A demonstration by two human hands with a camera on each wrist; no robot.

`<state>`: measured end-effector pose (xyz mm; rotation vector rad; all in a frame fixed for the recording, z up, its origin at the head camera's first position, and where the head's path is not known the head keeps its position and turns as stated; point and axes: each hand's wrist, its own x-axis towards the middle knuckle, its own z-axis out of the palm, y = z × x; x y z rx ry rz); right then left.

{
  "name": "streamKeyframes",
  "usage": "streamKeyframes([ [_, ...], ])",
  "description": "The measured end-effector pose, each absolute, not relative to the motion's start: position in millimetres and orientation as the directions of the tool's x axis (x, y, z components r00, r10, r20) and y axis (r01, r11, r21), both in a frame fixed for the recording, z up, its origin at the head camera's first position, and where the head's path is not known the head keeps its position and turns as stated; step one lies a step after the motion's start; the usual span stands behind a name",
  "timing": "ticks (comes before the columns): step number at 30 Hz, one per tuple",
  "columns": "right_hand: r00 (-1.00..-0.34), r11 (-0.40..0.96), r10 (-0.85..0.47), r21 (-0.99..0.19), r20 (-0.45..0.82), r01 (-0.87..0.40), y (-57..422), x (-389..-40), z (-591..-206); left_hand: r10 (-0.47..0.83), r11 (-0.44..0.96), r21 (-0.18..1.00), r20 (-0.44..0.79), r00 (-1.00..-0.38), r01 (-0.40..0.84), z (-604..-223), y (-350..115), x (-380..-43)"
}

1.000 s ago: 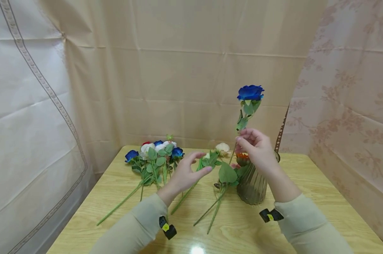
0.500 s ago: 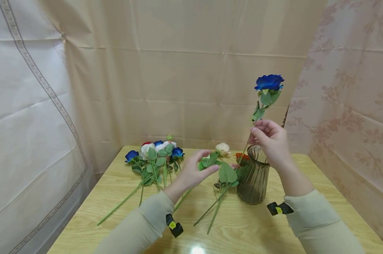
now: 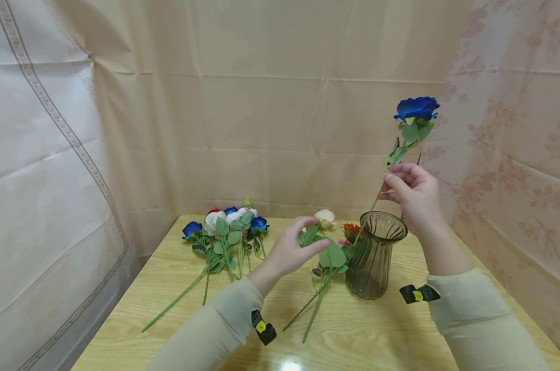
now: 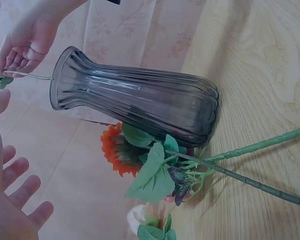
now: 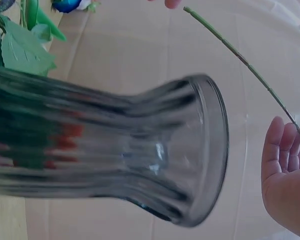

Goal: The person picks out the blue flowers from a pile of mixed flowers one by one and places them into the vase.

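Observation:
A blue rose (image 3: 417, 109) stands upright in my right hand (image 3: 419, 198), which pinches its stem (image 5: 245, 61) just below the leaves. The lower end of that stem hangs free beside the vase mouth in the right wrist view. Under the right hand is a ribbed smoky glass vase (image 3: 369, 273), upright on the table; no stem shows inside it. My left hand (image 3: 291, 247) hovers left of the vase, thumb and fingers spread apart. It holds nothing, and in the left wrist view its fingers (image 4: 25, 190) are loosely extended.
Beside the vase lie an orange flower (image 3: 351, 231), a cream rose (image 3: 325, 216) and leafy stems (image 3: 319, 304). A pile of blue, white and red flowers (image 3: 224, 221) lies on the table's left. Curtains (image 3: 284, 129) hang around the wooden table (image 3: 354, 340).
My right hand has carried the blue rose up and to the right, uncovering the vase mouth. The left hand has shifted right, nearer the vase, still spread.

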<state>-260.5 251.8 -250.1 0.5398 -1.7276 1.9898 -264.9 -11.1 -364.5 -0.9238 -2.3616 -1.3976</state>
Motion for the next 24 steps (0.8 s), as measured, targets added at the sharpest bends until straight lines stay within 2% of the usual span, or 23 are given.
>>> streamKeyframes([
  [24,-0.842,-0.055,0.165,-0.848,0.513,-0.527,296,-268,-219,0.431,0.345,0.678,0.5,-0.751,0.649,-346,18,-270],
])
